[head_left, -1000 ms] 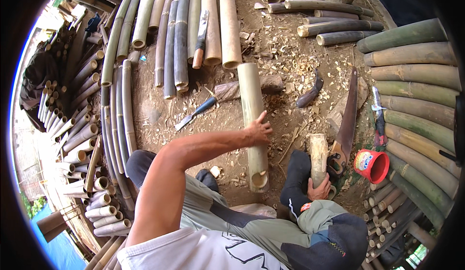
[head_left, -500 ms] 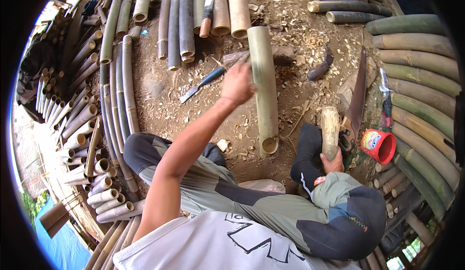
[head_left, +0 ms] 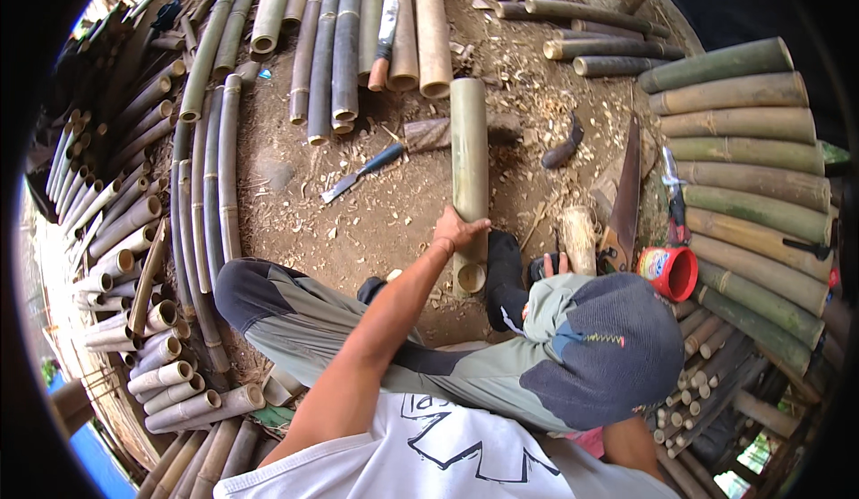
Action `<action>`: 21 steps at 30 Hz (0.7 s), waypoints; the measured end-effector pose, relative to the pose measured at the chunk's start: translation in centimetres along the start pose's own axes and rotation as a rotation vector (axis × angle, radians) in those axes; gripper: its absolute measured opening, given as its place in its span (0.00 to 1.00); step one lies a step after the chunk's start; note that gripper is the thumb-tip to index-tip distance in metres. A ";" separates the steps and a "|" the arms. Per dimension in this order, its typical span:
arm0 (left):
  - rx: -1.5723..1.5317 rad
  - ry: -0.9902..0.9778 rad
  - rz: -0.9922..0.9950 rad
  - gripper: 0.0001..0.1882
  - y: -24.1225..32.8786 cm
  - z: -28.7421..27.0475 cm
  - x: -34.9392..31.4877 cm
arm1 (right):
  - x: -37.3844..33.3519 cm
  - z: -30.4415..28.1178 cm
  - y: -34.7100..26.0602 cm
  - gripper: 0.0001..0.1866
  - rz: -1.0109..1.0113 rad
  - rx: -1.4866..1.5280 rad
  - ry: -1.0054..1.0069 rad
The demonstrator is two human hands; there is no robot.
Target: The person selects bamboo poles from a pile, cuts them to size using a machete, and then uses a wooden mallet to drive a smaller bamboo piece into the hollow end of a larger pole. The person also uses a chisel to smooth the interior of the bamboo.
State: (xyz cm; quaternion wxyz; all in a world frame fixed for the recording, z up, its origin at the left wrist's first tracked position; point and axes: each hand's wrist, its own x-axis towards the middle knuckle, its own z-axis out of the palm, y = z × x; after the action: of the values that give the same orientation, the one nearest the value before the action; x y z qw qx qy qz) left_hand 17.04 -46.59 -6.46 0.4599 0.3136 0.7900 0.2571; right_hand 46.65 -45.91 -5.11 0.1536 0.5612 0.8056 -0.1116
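A pale green bamboo tube (head_left: 470, 154) lies lengthwise in front of me, its far end resting across a short log (head_left: 428, 134). Near the tube's close end my left hand (head_left: 459, 229) grips it, thumb over the top. My right hand (head_left: 557, 264) is partly hidden behind my bent knee; only some fingers show, curled at a dark thing I cannot make out. Right beside those fingers is a wooden mallet (head_left: 578, 238) with a frayed head. My foot in a black sock (head_left: 506, 271) presses close to the tube's right side.
A blue-handled chisel (head_left: 362, 173), a knife (head_left: 385, 42), a curved dark tool (head_left: 564, 145) and a handsaw (head_left: 624, 199) lie around the tube. A red tub (head_left: 678, 273) and another knife (head_left: 675, 199) sit at right. Bamboo poles (head_left: 747, 175) are laid out on both sides; shavings litter the dirt.
My left hand has come down the tube and now grips its near part. My right hand no longer holds the mallet by its handle. My socked foot has moved left against the tube.
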 end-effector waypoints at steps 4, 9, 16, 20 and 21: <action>-0.104 -0.051 -0.016 0.54 -1.0 -0.8 -0.1 | 1.6 -1.9 -0.1 0.44 -0.035 0.089 -0.041; -0.062 0.153 0.137 0.54 1.4 1.3 -2.4 | 2.3 -6.9 2.0 0.50 -0.100 0.654 0.160; -0.522 -0.248 0.536 0.45 11.9 -0.8 -6.5 | 3.4 -15.9 -5.2 0.61 -0.420 1.477 -0.063; -0.320 -0.143 0.539 0.40 11.6 -3.0 -6.2 | 6.3 -15.6 -6.7 0.37 -0.260 2.001 -0.312; -0.232 -0.122 0.566 0.39 11.0 -3.3 -6.1 | 7.1 -14.6 -7.0 0.26 -0.079 2.006 -0.381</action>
State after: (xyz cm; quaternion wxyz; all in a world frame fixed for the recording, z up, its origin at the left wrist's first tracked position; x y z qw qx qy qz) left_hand 19.27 -44.05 6.12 0.4494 0.4814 0.6075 0.4441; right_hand 35.99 -37.02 5.79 -0.2652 0.3772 0.3210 -0.8272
